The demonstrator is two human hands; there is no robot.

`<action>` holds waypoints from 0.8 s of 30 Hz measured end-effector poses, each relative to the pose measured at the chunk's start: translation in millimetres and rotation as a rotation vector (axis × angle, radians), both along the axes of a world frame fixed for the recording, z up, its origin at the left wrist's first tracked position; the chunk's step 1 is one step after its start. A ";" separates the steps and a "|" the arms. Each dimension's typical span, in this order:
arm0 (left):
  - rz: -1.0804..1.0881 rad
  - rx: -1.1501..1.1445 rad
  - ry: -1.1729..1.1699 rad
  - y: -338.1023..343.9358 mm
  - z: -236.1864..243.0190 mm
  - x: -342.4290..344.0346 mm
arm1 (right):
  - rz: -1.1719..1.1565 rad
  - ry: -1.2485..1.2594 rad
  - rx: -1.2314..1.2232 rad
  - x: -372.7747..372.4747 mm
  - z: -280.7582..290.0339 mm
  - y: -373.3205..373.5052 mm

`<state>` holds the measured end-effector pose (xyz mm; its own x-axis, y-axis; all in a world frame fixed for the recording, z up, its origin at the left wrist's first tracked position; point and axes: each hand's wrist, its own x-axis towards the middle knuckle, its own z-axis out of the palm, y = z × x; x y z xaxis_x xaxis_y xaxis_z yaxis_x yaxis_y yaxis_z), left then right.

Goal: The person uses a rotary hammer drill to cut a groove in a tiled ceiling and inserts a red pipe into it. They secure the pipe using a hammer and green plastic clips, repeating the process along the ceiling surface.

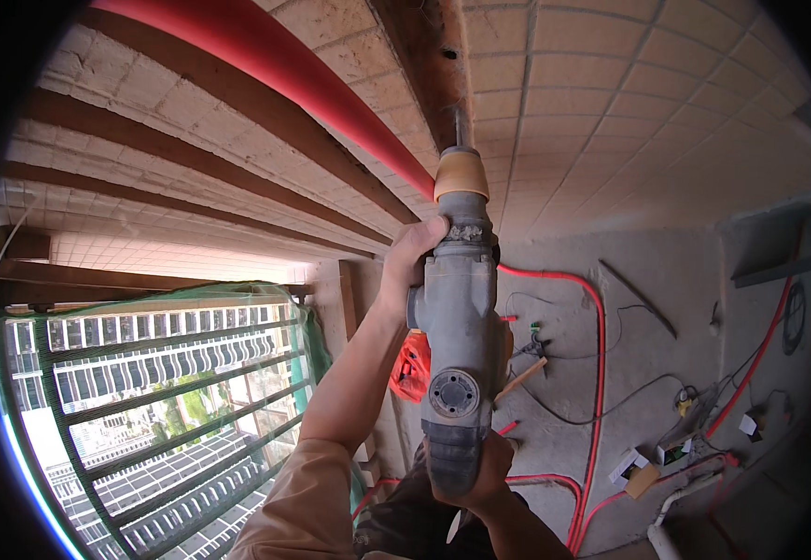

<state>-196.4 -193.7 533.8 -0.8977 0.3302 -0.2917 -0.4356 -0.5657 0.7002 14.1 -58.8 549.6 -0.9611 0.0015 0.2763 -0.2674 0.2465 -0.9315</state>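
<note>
A grey rotary hammer drill [461, 308] with a tan collar points away from me, up the middle of the view. My left hand [410, 257] is closed round its front part, behind the collar, with the thumb on the body. At the rear, my right hand [488, 467] wraps the handle, its fingers partly hidden by the tool. The drill bit [460, 126] reaches the edge of a brown groove [419, 65] in the tiled wall [578, 103]; whether it is sunk in cannot be made out. A thick red pipe [303, 84] runs beside the collar.
Several more brown grooves [163, 131] cross the wall at left. A barred window [172, 411] with green netting stands lower left. Red conduits [600, 373], black cables [573, 420], a dark rod [639, 299] and small debris lie on the grey floor. A red bag [410, 369] sits behind the drill.
</note>
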 end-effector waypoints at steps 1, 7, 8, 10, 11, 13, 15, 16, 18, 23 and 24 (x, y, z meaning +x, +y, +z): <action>0.010 -0.006 -0.010 0.8 1.9 -3.1 | 0.014 -0.028 -0.013 -0.5 -1.6 1.0; -0.001 -0.097 0.034 -1.0 -1.2 -10.9 | 0.000 -0.107 -0.036 -3.3 -13.6 7.0; -0.013 -0.113 0.029 -1.7 -2.4 -7.9 | -0.013 -0.115 -0.038 -1.6 -13.5 6.9; -0.007 -0.186 0.059 -1.2 -1.1 8.7 | -0.047 -0.139 -0.042 9.3 -3.8 8.6; -0.003 -0.224 0.078 -0.9 0.6 19.0 | -0.003 -0.336 -0.138 33.0 -14.2 10.2; -0.019 -0.244 0.103 1.8 0.8 41.5 | 0.120 -0.470 -0.054 64.9 -19.9 20.2; -0.009 -0.266 0.120 7.8 3.3 71.4 | 0.244 -0.420 0.189 74.5 -8.1 34.2; -0.013 -0.261 0.102 9.8 -1.1 88.4 | 0.302 -0.453 0.267 102.5 -15.6 42.8; -0.028 -0.245 0.072 16.0 -13.0 120.8 | 0.368 -0.509 0.355 137.0 -18.3 57.2; 0.019 -0.259 -0.119 41.8 -23.6 193.5 | 0.227 -0.567 0.269 173.4 0.5 81.3; 0.023 -0.295 -0.154 48.9 -20.4 201.5 | 0.195 -0.574 0.259 180.5 6.0 85.7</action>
<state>5.1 -144.9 513.3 -0.8419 0.1915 -0.5045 -0.5384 -0.3594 0.7622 194.6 26.8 555.7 -0.9317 -0.1851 -0.3126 0.1920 0.4796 -0.8562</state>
